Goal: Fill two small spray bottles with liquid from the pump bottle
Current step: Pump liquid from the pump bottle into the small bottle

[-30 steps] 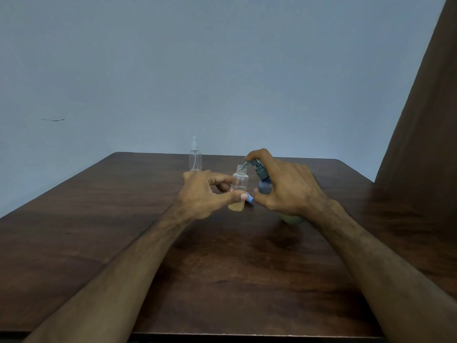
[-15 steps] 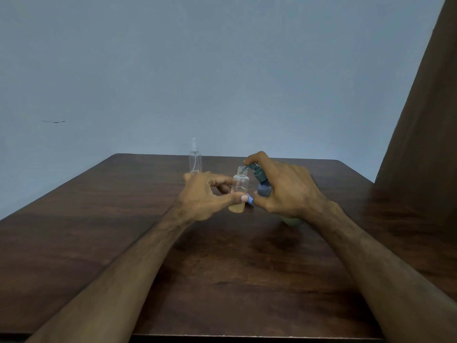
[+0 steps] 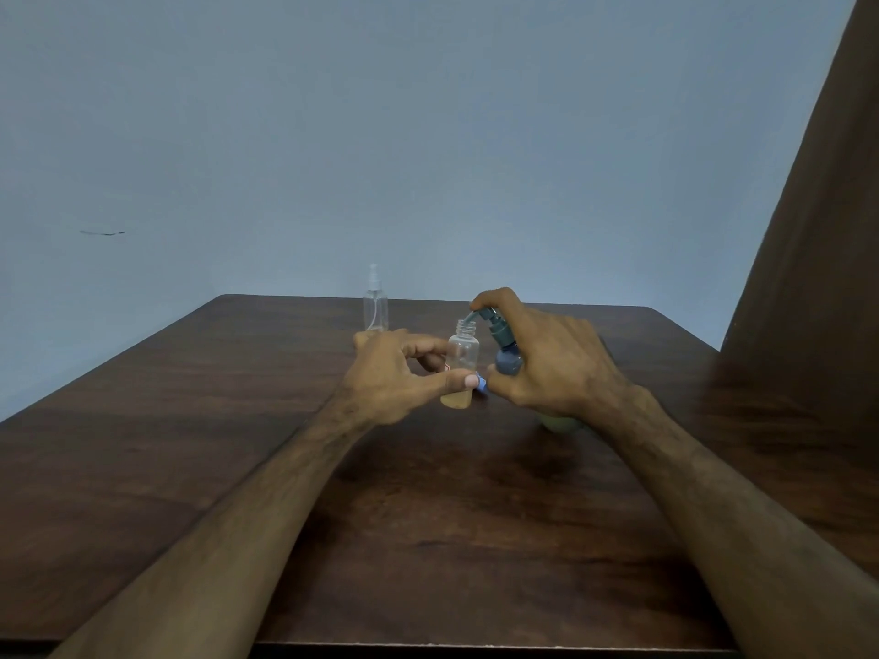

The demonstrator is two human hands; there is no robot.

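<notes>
A dark wooden table fills the lower view, and the work is gathered just past its middle. The pump bottle is gripped by the right hand, with fingers and thumb curled round its body and one finger laid over the pump head; its nozzle is aimed toward 9 o'clock, directly above the open neck of the small spray bottle. That small bottle is pinched upright between the thumb and fingers of the left hand, at 9 o'clock of the pump bottle and just beside it. Only a shallow layer of yellowish liquid is seen at its bottom, so the filling is judged to be at an early stage. A second spray bottle, capped and seemingly empty, is left standing at 11 o'clock, toward the far edge and apart from both hands.

The chief risk is judged to be spillage: the neck is narrow, and a small drift of the nozzle or a tilt of the pinched bottle could send liquid down the outside and onto the table. A hard press could also knock the light bottle from the pinch. A small blue piece is seen by the left thumb tip; what it is cannot be told.
</notes>
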